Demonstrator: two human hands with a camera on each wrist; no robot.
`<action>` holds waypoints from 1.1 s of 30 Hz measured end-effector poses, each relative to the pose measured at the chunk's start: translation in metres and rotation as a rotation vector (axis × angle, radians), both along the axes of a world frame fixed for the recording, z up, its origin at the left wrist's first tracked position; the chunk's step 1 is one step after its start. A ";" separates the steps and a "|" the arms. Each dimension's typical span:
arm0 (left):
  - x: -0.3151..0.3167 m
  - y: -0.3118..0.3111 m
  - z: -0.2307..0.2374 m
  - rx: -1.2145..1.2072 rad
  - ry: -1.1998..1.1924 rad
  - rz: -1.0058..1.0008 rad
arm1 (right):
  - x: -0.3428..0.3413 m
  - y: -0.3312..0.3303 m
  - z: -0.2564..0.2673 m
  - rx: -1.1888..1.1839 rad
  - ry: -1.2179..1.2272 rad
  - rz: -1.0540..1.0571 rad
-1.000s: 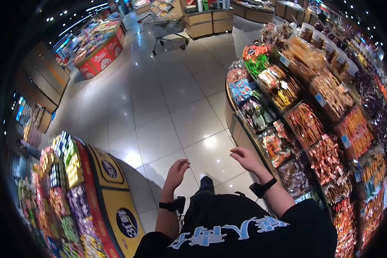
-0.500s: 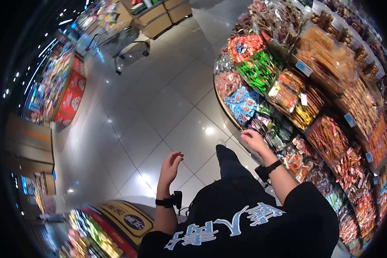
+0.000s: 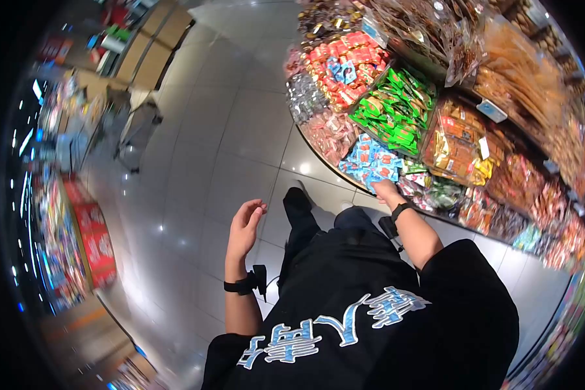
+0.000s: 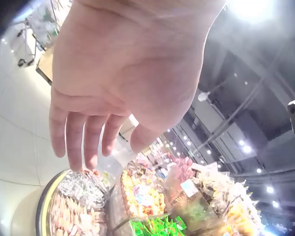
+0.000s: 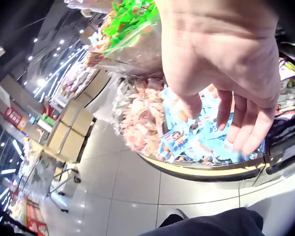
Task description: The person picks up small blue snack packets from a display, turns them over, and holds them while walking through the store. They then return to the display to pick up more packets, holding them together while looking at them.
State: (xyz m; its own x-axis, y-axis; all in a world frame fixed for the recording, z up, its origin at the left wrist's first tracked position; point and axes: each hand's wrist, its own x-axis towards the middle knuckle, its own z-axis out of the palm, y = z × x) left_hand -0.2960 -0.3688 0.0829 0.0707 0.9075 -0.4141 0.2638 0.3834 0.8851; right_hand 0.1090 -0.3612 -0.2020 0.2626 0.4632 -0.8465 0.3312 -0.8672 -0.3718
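cart (image 3: 125,125) on tiled floor (image 3: 182,201) | red-fronted display stand (image 3: 92,237) | green packets (image 3: 396,107) beside red-wrapped sweets (image 3: 326,64)

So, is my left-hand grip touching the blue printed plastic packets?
Apart: the head view shows grey floor tiles between the left-hand grip and the blue printed plastic packets.

Paved with large, glossy, pale-grey square floor tiles (image 3: 195,162), crossed by thin joints and dotted with white reflections. Furnished toward the upper left of the head view with a tan, box-shaped counter (image 3: 143,62), near a wheeled shopping cart (image 3: 129,127); bordered farther down by a curved, red-fronted display stand (image 3: 96,224) with white print, then a blurred brown unit (image 3: 88,331). Roofed by a dark-grey ceiling (image 4: 270,108), lit by small round white spotlights (image 4: 247,149).
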 end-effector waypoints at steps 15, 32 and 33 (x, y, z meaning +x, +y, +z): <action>-0.063 0.219 -0.019 -0.098 0.131 -0.601 | -0.129 0.064 -0.051 0.060 0.392 -1.027; -0.054 0.247 -0.019 -0.145 0.195 -0.671 | -0.142 0.075 -0.197 0.262 0.137 -1.092; -0.047 0.249 -0.016 -0.153 0.197 -0.690 | -0.144 0.078 -0.156 0.270 0.251 -1.245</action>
State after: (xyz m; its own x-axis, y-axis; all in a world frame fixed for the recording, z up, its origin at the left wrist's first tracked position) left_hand -0.3426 -0.1201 0.0666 0.5159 0.6146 -0.5968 0.6386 0.1884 0.7461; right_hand -0.0353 -0.2834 -0.3581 0.4858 0.1867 -0.8539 -0.7422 -0.4279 -0.5158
